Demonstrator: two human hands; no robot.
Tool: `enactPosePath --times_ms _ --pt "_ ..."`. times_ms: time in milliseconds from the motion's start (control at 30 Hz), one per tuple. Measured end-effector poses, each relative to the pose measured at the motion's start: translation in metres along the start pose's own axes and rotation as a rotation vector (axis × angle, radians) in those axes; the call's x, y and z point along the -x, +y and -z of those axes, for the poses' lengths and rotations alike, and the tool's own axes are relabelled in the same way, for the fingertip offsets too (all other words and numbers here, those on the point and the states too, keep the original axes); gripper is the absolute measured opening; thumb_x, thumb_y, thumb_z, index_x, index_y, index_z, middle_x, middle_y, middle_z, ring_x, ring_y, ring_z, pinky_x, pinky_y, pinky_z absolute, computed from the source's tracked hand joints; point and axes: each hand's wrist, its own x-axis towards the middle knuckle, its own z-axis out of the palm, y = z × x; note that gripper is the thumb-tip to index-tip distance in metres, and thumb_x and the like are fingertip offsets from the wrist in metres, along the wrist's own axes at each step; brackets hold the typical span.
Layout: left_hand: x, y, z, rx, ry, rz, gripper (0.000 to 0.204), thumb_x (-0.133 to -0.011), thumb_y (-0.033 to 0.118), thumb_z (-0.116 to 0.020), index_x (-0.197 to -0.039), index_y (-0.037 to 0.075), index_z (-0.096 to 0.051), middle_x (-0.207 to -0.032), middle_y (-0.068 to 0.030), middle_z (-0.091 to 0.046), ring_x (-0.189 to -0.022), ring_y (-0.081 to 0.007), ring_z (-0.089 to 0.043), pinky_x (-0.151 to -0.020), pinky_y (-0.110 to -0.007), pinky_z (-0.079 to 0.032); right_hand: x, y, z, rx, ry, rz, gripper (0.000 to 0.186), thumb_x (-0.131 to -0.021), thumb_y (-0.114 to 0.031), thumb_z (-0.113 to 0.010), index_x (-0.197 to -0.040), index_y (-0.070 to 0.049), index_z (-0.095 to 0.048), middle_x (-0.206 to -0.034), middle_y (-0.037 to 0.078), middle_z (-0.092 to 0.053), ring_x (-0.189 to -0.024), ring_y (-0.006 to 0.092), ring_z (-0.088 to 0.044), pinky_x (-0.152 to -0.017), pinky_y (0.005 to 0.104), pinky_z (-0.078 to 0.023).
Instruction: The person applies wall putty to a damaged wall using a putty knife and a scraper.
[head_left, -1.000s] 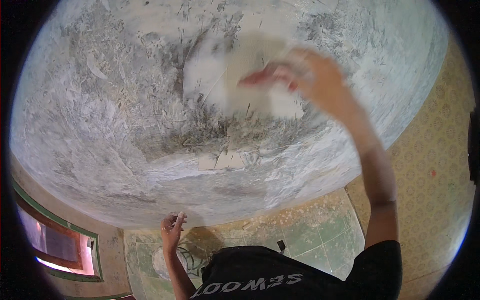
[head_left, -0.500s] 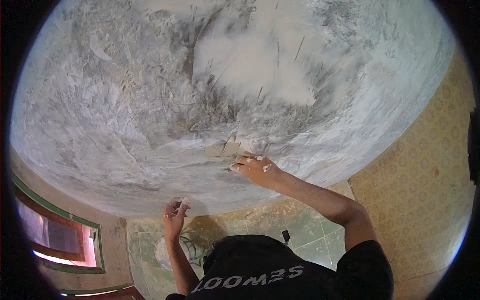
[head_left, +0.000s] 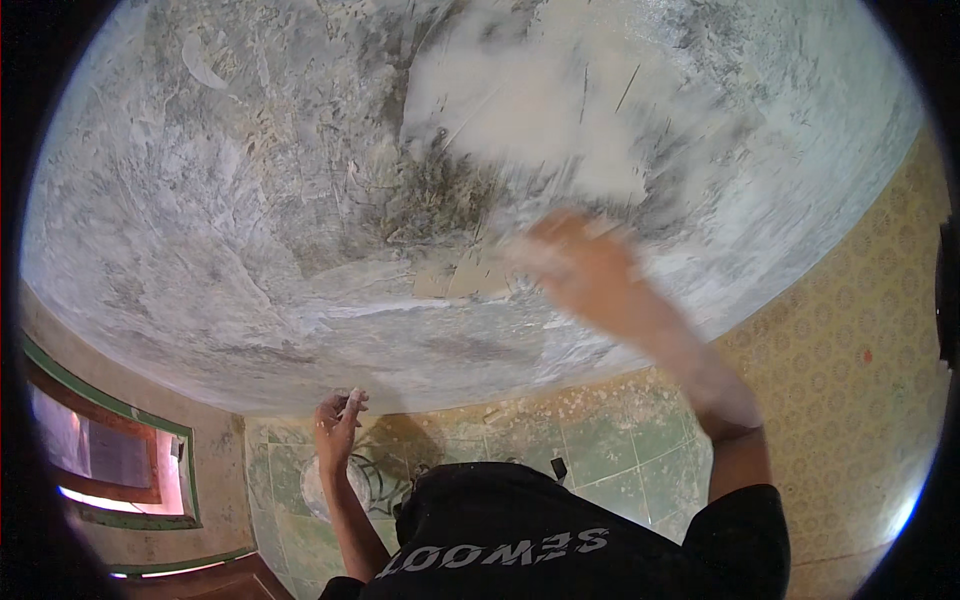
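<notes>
A grey plastered wall (head_left: 190, 220) fills most of the view, with a smooth pale patch of filler (head_left: 500, 110) in its upper middle. My right hand (head_left: 585, 265) is at the wall just below that patch, smeared by motion. A pale streak shows by its fingers; whether it is a tool or filler cannot be made out. Left of the hand, a beige patch of filler (head_left: 450, 280) lies on the wall. My left hand (head_left: 340, 415) is held low near the wall's foot, fingers curled in and white-smeared, around something too small to name.
Green floor tiles (head_left: 600, 440) spattered with white lie below the wall. A round pale container (head_left: 318, 488) stands beside my left forearm. A yellow patterned wall (head_left: 850, 380) meets the plaster on the right, and a wood-framed window (head_left: 115, 455) is on the left.
My right hand has swept upward and to the right across the wall, and is now blurred. My left hand stays low, slightly further left. The view has shifted a little.
</notes>
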Motion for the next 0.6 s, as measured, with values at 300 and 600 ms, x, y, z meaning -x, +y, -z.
enactPosePath --times_ms 300,600 --pt "0.001 0.0 0.005 -0.016 -0.038 -0.013 0.032 -0.093 0.033 -0.064 -0.093 0.001 -0.068 -0.086 -0.0065 -0.07 -0.078 -0.0141 -0.065 -0.061 -0.028 -0.048 -0.02 0.012 -0.085 0.08 0.048 0.06 0.037 -0.101 -0.028 -0.042 -0.13 -0.008 -0.053 -0.123 0.016 -0.061 -0.116 0.0327 -0.059 -0.09 0.0482 -0.053" --pt "0.019 -0.013 0.028 -0.001 0.059 0.084 0.03 -0.094 0.031 -0.064 -0.091 0.002 -0.068 -0.088 -0.0061 -0.071 -0.08 -0.0132 -0.066 -0.062 -0.027 -0.049 -0.018 0.002 0.039 -0.274 0.07 -0.015 0.049 -0.1 -0.047 -0.043 -0.133 -0.012 -0.057 -0.132 0.018 -0.057 -0.125 0.0298 -0.053 -0.104 0.0468 -0.043"
